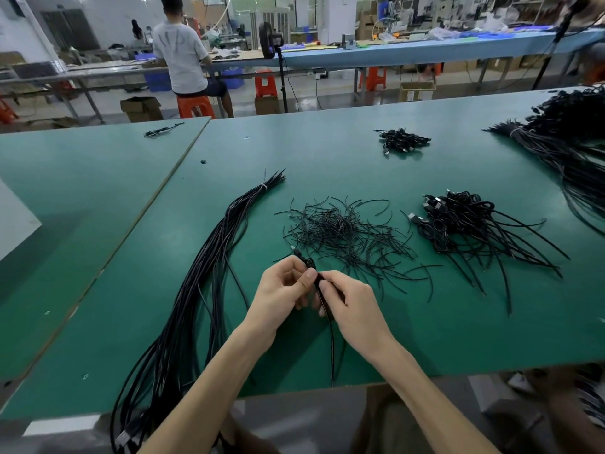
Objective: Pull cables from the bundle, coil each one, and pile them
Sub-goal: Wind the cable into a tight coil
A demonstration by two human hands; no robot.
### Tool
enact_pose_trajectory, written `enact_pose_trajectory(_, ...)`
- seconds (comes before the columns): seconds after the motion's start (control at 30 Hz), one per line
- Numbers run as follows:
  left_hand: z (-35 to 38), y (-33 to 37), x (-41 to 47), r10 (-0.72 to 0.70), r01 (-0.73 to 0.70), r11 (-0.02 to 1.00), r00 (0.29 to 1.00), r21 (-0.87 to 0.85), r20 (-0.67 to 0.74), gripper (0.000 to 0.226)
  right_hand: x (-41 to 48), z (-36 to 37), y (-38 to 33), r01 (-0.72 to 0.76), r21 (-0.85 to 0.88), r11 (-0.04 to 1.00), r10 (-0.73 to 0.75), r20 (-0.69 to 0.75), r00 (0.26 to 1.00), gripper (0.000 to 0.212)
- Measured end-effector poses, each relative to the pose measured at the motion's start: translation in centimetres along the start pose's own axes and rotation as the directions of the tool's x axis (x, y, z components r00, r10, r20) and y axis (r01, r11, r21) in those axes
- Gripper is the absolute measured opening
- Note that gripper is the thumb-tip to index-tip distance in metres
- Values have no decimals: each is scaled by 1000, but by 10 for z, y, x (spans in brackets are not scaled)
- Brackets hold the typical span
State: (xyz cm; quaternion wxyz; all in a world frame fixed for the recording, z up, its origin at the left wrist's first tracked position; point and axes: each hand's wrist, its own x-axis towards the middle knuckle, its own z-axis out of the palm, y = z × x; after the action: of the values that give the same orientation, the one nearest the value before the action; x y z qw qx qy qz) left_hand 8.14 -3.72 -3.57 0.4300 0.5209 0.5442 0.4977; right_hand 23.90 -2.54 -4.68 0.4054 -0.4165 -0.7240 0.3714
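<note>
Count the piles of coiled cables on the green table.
2: a small pile farther back, a bigger pile nearer, right of the wire scraps. The dark heap at the right edge is too blurred to tell.

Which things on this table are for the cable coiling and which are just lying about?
Job: tied bundle, cable held by left hand and right hand, coiled pile, likely short ties.
Lying about: far stray cable, black scrap, right-edge heap.
</note>
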Motion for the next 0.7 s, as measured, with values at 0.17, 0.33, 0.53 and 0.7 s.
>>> enact_pose_trajectory(0.17, 10, 1, -2, -7, 3, 998, 998, -70, -55, 43, -1, -1, -2, -6, 130, 992, 11, -34, 999, 20)
enact_pose_trajectory(0.33, 10, 2, -1, 3, -5, 995, 1000, -99, -21, 30, -1, -1, -4, -58, 244, 968, 58, 6, 998, 6)
enact_pose_trajectory(0.53, 10, -1, -4, 28, -33, 992, 999, -121, -35, 28, -1, -5, -6, -141, 330, 933, 114, 98, 989, 7)
enact_pose_trajectory(0.7, 17, -6, -2, 36, -45, 996, 993, -74, -111, 29, -1, -7, -9, -207, 380, 901, 162, 149, 976, 11)
